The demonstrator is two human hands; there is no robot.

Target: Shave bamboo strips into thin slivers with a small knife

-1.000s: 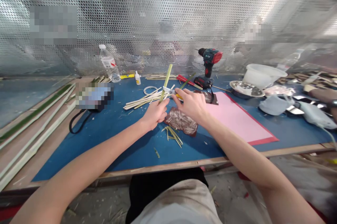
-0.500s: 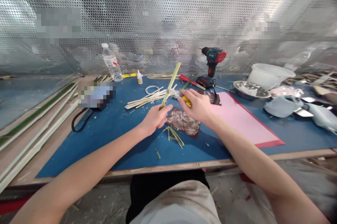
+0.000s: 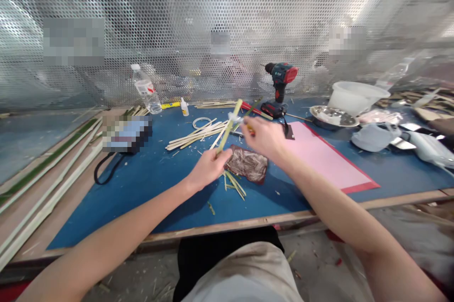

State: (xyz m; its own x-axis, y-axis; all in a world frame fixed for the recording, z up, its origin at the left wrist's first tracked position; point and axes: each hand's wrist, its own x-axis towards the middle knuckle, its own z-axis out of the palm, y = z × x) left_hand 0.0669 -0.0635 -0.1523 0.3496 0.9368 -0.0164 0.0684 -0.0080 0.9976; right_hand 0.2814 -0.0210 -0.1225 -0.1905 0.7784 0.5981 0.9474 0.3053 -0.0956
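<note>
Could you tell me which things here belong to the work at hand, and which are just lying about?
In use: left hand holding a green bamboo strip; right hand pinching a small yellow item.
Lying about: cordless drill, pink sheet, plastic bottle, metal dish.

left hand (image 3: 209,168) closed in firm grip, right hand (image 3: 265,139) raised, pinching, forearms converging

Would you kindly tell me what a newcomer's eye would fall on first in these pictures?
A long green-skinned bamboo strip, gripped in the left hand, stands out at the centre of the blue work board. To its right lies a pink sheet with a red border, and farther back stands a black-and-red cordless drill.
</note>
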